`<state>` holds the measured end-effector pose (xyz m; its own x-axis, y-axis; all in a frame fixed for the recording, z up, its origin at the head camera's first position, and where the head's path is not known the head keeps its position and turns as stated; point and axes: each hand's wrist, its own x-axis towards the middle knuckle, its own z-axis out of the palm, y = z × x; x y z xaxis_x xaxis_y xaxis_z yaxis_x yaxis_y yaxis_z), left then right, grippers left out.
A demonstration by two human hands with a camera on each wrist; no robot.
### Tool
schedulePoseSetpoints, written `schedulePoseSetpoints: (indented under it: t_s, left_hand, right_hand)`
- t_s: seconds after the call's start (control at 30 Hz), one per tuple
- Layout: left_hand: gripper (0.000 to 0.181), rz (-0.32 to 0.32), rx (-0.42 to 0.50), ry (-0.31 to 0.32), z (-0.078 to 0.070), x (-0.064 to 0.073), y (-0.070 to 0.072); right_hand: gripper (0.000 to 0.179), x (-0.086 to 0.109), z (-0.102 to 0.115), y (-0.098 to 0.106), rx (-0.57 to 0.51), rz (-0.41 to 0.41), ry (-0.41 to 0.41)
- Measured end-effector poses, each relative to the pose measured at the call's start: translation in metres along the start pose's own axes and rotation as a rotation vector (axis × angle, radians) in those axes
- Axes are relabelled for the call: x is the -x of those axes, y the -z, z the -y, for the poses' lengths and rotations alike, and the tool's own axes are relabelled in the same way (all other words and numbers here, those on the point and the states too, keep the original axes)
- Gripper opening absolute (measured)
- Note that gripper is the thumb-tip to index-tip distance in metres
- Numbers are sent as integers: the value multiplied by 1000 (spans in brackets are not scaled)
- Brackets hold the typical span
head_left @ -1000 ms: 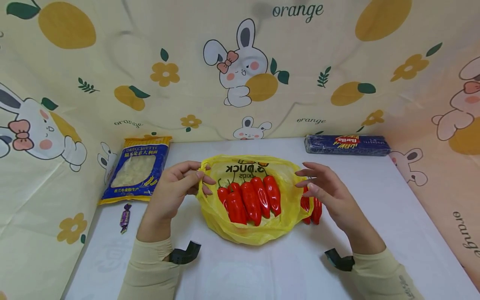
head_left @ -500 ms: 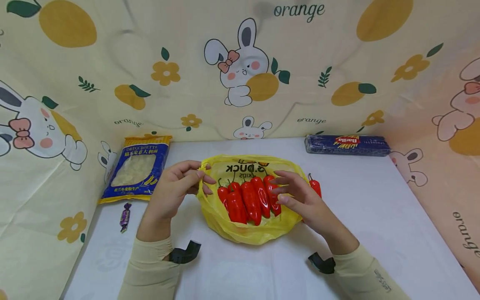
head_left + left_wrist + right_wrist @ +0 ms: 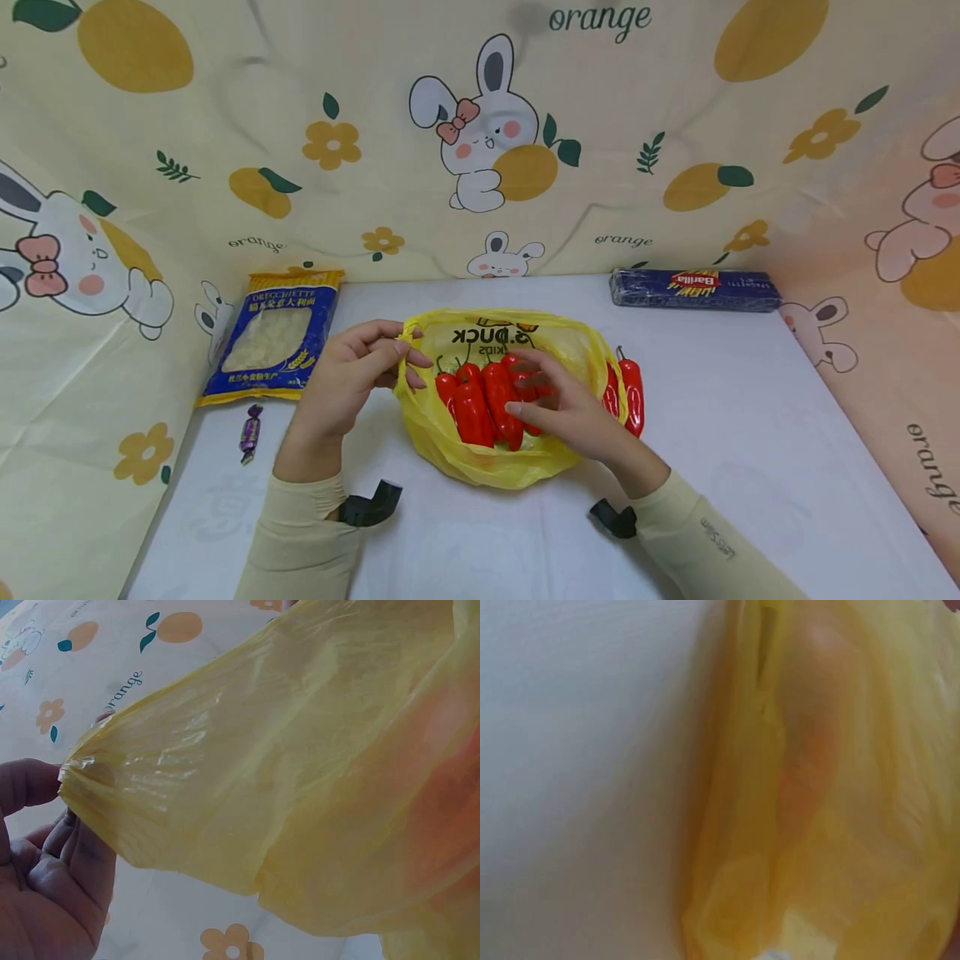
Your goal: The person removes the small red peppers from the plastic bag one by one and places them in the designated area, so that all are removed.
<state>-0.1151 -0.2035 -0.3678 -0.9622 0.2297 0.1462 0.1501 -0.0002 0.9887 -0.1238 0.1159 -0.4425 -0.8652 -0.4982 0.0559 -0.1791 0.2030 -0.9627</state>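
A yellow plastic bag (image 3: 495,472) lies mouth open at the middle of the table, several glossy red chili peppers (image 3: 472,417) inside. My left hand (image 3: 347,387) pinches the bag's left rim between thumb and fingers; the left wrist view shows the plastic (image 3: 202,795) stretched from that pinch. Over the bag's opening, my right hand (image 3: 573,412) has its thumb and fingers apart above the peppers and partly hides those on the right. More red peppers (image 3: 633,396) lie just beyond the bag's right side. In the right wrist view, blurred yellow plastic (image 3: 825,847) covers the hand.
At the back left lies a blue and yellow orecchiette pasta packet (image 3: 272,337), with a purple wrapped candy (image 3: 251,435) in front of it. A dark blue Barilla spaghetti pack (image 3: 695,290) sits at the back right by the patterned cloth wall (image 3: 570,242).
My right hand has moved left from the bag's right rim to over the peppers inside. The left hand keeps its pinch on the bag in the same place.
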Motion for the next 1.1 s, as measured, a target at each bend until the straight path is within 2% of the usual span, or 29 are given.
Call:
schedulePoseSetpoints:
  t_s: [0.23,0.6,1.1]
  left_hand:
    - [25,-3,3,5,0,0,1]
    - [25,0,17,-7,2,-1,3]
    - [25,3,7,-1,1,0,3]
  right_hand:
    - [73,-10,-4,-10,141,-10,7]
    - [80,-19,1,-29,448,-23,-120]
    - [79,-27,1,-41,663,-76,-207]
